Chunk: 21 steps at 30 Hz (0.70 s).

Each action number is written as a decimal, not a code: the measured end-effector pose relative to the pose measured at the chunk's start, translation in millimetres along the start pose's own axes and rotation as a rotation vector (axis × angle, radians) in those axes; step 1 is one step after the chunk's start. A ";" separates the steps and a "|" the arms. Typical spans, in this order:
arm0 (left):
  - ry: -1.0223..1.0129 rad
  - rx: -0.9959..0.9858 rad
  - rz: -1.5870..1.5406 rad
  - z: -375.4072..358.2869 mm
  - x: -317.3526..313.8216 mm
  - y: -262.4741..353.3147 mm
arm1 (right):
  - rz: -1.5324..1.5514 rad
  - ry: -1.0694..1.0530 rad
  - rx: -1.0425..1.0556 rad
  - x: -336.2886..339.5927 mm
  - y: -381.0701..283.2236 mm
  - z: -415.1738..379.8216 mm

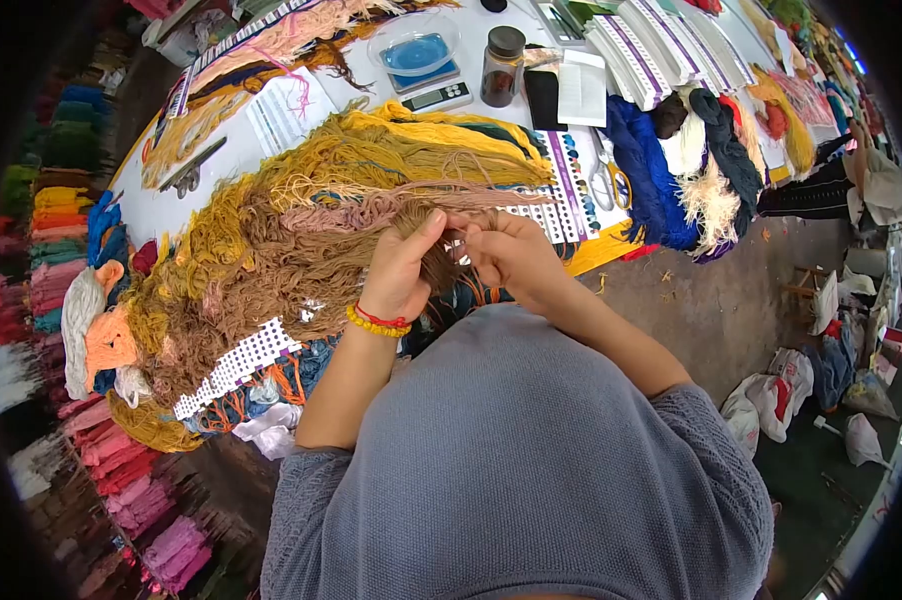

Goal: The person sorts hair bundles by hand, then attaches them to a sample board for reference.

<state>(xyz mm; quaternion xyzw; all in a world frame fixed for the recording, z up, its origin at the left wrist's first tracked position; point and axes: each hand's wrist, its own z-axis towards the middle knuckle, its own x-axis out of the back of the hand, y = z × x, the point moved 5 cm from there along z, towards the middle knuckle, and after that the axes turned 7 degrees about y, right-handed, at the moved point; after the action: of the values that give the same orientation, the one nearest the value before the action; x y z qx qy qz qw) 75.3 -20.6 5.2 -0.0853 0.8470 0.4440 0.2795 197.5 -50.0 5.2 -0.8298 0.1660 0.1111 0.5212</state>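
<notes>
Both hands are close together at the table's near edge, over the yarn. My left hand (403, 268), with red and yellow bracelets at the wrist, is closed round a bundle of brown yarn (437, 268). Just to its right, my right hand (506, 250) pinches strands of the same bundle between thumb and fingers. Behind and left of the hands spreads a large heap of brown yarn (261, 265), with mustard yarn (321, 160) above it. A punched white card (236, 370) lies on the heap's near side.
On the white table (371, 88) stand a scale (439, 97), a dark-lidded jar (501, 68) and a blue dish (414, 52). Scissors (607, 180) lie right of the hands, beside blue yarn (643, 160). Bags (771, 400) sit on the floor at the right.
</notes>
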 end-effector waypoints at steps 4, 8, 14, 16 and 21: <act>0.040 -0.057 0.054 2.9 11.6 0.1 | -0.129 -0.183 0.082 1.5 3.2 9.2; -0.068 -0.046 -0.134 7.8 27.7 3.9 | -1.002 0.154 1.064 -4.8 -54.0 4.1; -0.047 0.048 -0.489 20.9 103.6 17.9 | 0.345 -0.076 0.223 2.8 -32.7 51.1; 0.193 -0.095 -0.490 11.0 171.1 49.8 | 0.799 -0.344 0.013 32.8 -41.0 66.5; 0.691 -0.301 -0.227 -31.2 348.8 147.8 | 0.635 0.279 0.050 204.7 -26.4 101.2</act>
<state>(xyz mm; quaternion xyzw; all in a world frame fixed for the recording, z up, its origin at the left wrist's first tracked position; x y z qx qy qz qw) -284.4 78.0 -68.3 -0.3629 0.8018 0.4746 0.0096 395.1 19.2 -89.8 -0.7308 0.4882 0.1493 0.4530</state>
